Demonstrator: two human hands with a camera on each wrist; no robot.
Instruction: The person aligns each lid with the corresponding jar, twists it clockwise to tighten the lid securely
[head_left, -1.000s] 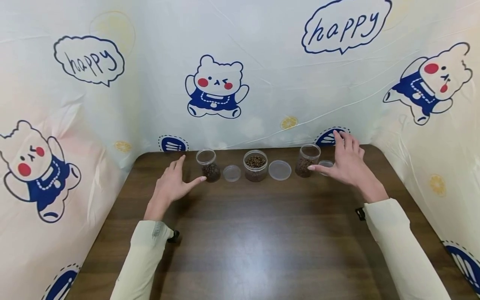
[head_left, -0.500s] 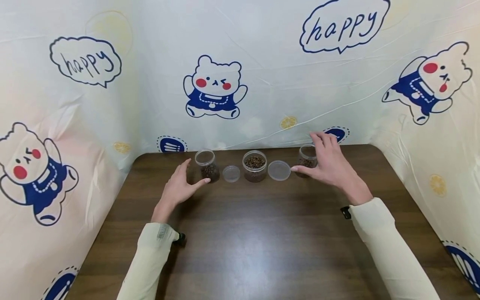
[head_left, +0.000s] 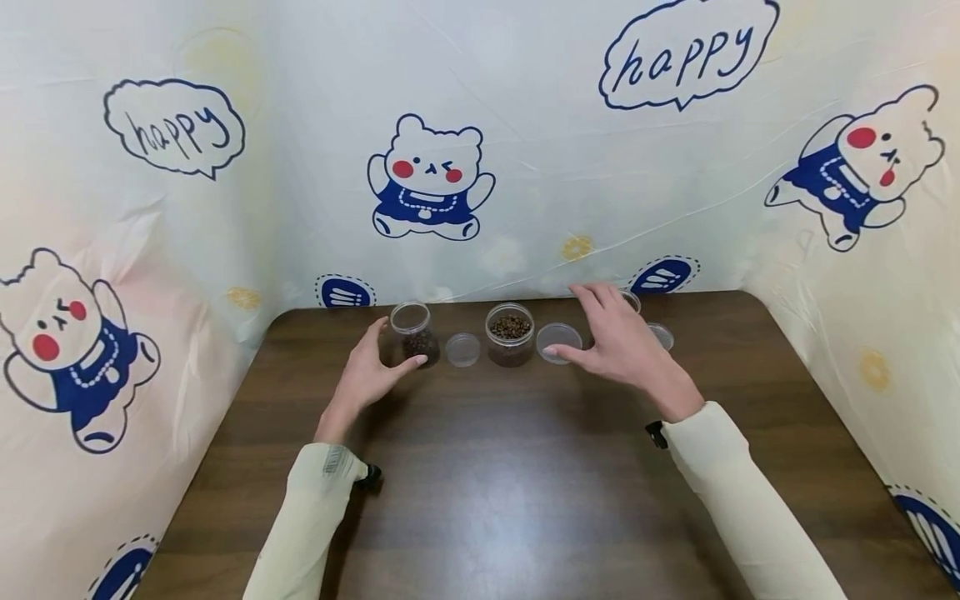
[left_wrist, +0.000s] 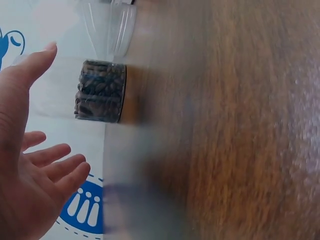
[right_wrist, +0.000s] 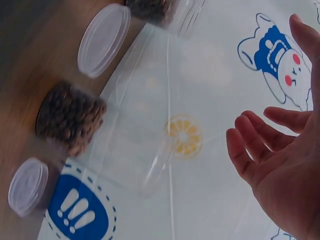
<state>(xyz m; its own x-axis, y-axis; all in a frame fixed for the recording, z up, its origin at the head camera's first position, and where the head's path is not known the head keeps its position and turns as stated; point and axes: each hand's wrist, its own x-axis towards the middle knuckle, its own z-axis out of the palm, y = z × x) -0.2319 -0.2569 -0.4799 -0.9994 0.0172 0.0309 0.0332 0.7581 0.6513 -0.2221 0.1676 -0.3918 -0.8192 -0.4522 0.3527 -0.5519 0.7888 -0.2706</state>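
My left hand (head_left: 367,371) is spread beside the left clear jar (head_left: 420,343), thumb in front of it and fingers to its left. Dark brown beans fill the bottom of that jar in the left wrist view. The right hand (head_left: 618,342), fingers spread and holding nothing, hovers before the right jar (right_wrist: 70,120), which contains brown pellets; in the head view it hides most of that jar, and its thumb overlaps the large clear lid (head_left: 562,335). Between the hands stands a wider jar (head_left: 511,350) of brown grains. All three jars are uncapped and upright.
A small clear lid (head_left: 462,350) lies between the left and middle jars, another small lid (head_left: 662,336) right of the right jar. The row stands near the back edge of the brown wooden table (head_left: 495,475), against a printed cloth backdrop (head_left: 525,167).
My right hand has moved left, from beside the right jar across it to the large lid. The left hand has shifted slightly right, closer around the left jar. The jars stay put.
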